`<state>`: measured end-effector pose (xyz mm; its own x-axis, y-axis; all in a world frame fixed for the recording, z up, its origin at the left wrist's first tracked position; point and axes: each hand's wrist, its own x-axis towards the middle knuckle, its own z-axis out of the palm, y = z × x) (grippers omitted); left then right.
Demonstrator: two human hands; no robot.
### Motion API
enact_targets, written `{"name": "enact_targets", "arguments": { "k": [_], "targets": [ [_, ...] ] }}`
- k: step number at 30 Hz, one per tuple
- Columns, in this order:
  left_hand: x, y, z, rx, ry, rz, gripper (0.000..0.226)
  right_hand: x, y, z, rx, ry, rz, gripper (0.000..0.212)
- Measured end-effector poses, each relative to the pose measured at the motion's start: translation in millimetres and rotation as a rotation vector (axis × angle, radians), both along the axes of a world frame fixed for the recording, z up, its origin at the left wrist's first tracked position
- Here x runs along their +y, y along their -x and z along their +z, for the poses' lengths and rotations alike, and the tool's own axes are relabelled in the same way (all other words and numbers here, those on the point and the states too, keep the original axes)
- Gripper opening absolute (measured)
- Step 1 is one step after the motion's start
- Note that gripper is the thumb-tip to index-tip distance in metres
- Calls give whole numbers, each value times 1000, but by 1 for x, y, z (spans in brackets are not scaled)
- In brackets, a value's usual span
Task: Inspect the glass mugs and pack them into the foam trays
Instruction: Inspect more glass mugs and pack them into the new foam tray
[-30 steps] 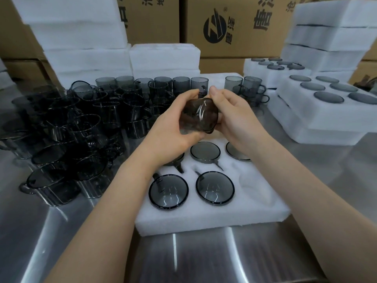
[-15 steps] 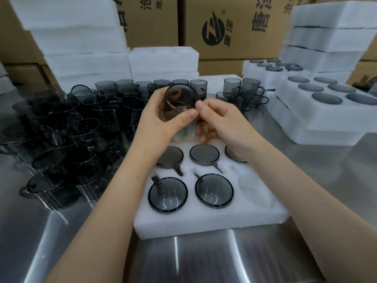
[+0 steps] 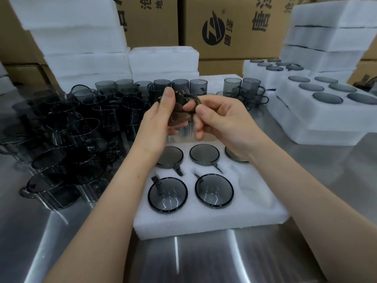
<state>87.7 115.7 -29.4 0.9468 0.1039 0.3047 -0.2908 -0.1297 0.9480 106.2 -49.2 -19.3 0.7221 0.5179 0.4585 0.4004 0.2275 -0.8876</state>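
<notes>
Smoky glass mug (image 3: 177, 111) tilted above foam tray (image 3: 204, 223), five mugs (image 3: 214, 189) seated in pockets

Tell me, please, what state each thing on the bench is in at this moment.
Held mug: lifted over the tray, tilted, not yet packed.
Left hand: grips the mug's body.
Right hand: pinches its handle.
Front foam tray: five pockets filled, front right pocket empty.
Loose mugs: crowded on the table, unpacked.
Right-side tray: filled with mugs.
</notes>
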Motion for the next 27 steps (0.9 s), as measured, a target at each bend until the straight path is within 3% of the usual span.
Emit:
{"name": "enact_targets", "arguments": {
  "k": [3,6,14,16,18,20,23,27],
  "targets": [
    [0,0,-2,8,-7,-50,69,1,1,2,-145,42,-166,14],
    [-2,0,0,19,-48,-91,67,2,0,2,-152,52,-227,18],
    [-7,5,-2,-75,-99,-82,34,1,-9,1,216,86,-167,59],
    [-7,6,-2,-82,-96,-73,36,0,-10,1,291,51,-139,58],
    [-6,7,-1,-94,-60,-46,41,-2,-10,3,369,-80,-75,46],
    [-6,6,0,-82,-61,-8,58,-4,-10,4,329,-152,-118,31],
    [-4,5,-1,-58,-106,-25,78,0,-9,1,196,-34,-212,30],
    [-3,3,-3,0,-170,-78,86,7,-2,-2,151,131,-97,37]
  ]
}}
